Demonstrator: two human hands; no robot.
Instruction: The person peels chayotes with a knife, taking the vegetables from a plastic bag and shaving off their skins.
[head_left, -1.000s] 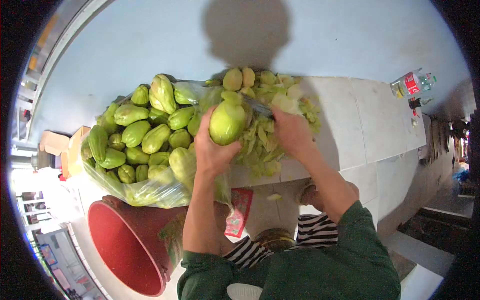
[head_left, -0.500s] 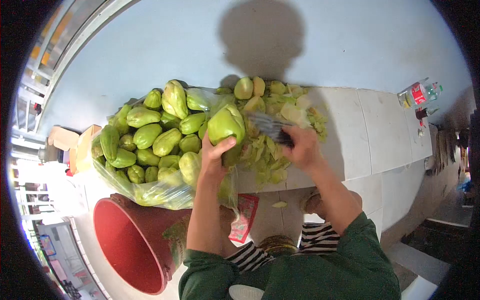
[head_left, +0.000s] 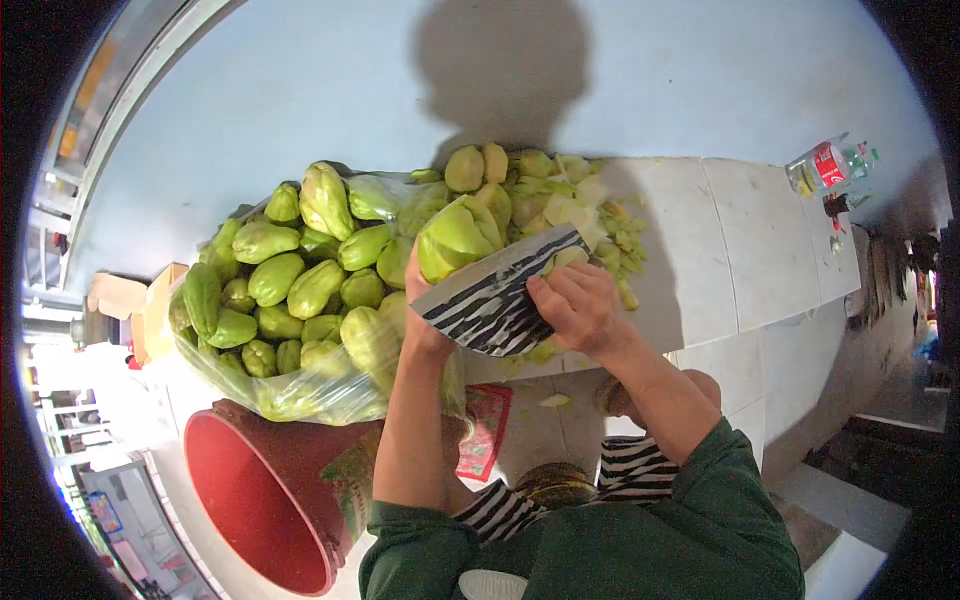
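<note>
Pale green and partly peeled, a chayote (head_left: pixel 458 238) sits in the left hand (head_left: pixel 424 332), raised in front of the bench (head_left: pixel 700 245). That hand is wrapped around it, partly hidden by the broad knife (head_left: pixel 488 308); the right hand (head_left: pixel 578 306) is closed firmly on the knife, whose face shows black and white stripes. The knife overlaps the chayote's lower side in view; whether they touch I cannot tell. A pale scrap (head_left: pixel 566 258) shows beside the right hand. On the bench, a clear bag (head_left: pixel 340 406) bulges with whole chayotes (head_left: pixel 275 277), and peelings (head_left: pixel 622 250) lie to its right. A red bucket (head_left: pixel 240 500) tilts below the bag. A bottle (head_left: pixel 828 166) stands farther right.
</note>
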